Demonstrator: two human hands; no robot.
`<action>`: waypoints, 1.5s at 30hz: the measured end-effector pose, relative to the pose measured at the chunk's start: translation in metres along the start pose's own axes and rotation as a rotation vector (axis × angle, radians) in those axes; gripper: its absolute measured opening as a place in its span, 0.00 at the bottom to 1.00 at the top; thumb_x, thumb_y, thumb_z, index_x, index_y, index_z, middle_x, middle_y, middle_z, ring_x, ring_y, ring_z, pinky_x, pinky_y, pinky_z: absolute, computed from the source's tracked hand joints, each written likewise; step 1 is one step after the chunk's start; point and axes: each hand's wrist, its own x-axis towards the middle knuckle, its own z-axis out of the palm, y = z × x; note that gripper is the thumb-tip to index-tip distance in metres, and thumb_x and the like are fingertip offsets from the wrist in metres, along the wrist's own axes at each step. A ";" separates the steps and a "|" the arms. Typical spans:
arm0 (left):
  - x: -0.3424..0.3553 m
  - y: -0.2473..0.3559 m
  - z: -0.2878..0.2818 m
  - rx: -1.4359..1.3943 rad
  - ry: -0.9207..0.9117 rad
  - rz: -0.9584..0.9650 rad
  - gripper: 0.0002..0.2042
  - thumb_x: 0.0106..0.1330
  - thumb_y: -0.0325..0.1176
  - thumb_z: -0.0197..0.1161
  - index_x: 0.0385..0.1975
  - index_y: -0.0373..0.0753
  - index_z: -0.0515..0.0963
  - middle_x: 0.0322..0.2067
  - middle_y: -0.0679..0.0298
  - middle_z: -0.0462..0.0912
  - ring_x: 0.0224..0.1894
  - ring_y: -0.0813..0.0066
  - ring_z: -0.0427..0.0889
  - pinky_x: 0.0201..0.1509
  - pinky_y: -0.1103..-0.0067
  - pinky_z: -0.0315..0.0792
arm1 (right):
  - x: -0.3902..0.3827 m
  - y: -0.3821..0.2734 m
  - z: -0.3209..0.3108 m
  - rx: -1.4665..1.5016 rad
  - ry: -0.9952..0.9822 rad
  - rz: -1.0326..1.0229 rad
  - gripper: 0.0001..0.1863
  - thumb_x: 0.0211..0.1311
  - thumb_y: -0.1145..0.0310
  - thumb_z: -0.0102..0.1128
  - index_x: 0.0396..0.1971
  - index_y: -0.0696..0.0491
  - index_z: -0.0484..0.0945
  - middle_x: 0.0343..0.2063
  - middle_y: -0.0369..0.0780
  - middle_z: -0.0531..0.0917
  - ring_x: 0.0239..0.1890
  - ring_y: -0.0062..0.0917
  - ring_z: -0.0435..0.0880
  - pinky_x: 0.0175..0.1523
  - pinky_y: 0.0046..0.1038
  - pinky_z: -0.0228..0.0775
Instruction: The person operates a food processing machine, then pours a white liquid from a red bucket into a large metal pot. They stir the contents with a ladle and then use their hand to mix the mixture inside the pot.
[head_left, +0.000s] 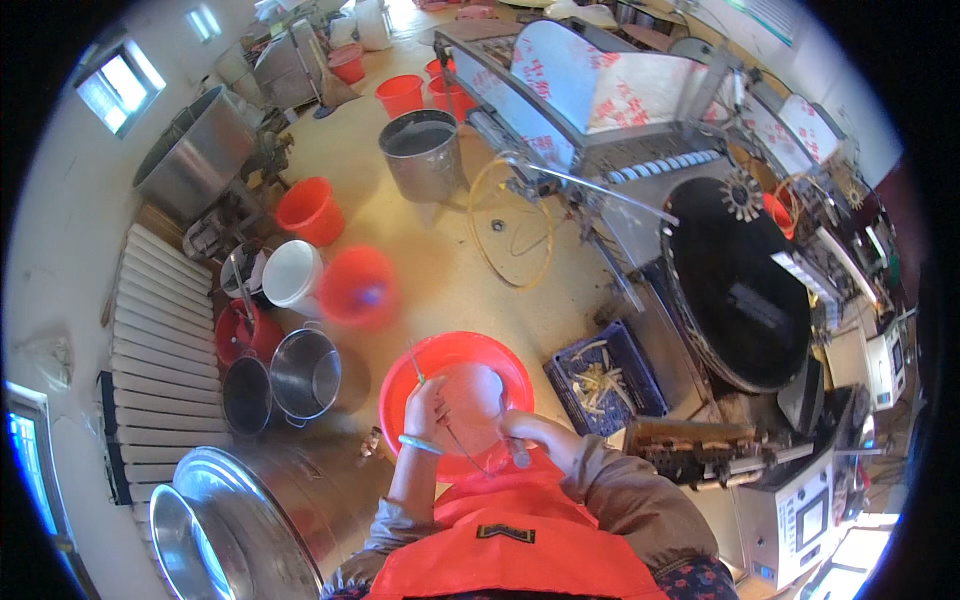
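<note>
Here, round plastic basin [513, 366], slim rod [461, 446]

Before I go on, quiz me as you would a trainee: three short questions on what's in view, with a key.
1. Multiple choice: what colour is the crate beside the large red basin?
A) Green
B) Dark blue
C) Yellow

2. True or false: in the picture, the crate stands to the left of the basin.

3. Short answer: which hand, the left hand or the right hand, has a bangle on its wrist?

Key:
1. B, dark blue.
2. False; the crate is on the basin's right.
3. The left hand; the bangle is pale blue.
</note>
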 end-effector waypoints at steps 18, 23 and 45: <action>0.286 0.285 0.110 -0.108 -0.018 0.129 0.05 0.60 0.34 0.55 0.24 0.47 0.67 0.09 0.78 0.54 0.09 0.86 0.51 0.14 0.84 0.47 | 0.029 -0.414 0.112 -1.873 0.375 -0.271 0.26 0.61 0.71 0.38 0.61 0.58 0.53 0.37 0.56 0.73 0.33 0.46 0.79 0.34 0.42 0.73; 0.373 0.366 0.126 -0.185 -0.051 0.137 0.06 0.60 0.34 0.55 0.23 0.47 0.67 0.09 0.78 0.54 0.09 0.85 0.50 0.14 0.83 0.47 | 0.068 -0.499 0.120 -1.763 0.423 -0.296 0.33 0.52 0.79 0.42 0.62 0.52 0.55 0.33 0.52 0.74 0.33 0.45 0.77 0.35 0.39 0.70; 0.664 0.628 0.157 -0.286 0.446 0.232 0.13 0.59 0.34 0.57 0.16 0.47 0.62 0.09 0.76 0.51 0.08 0.84 0.49 0.11 0.84 0.44 | 0.297 -0.908 -0.023 -0.034 0.228 -0.218 0.33 0.52 0.78 0.49 0.62 0.55 0.55 0.22 0.38 0.73 0.16 0.17 0.70 0.16 0.19 0.64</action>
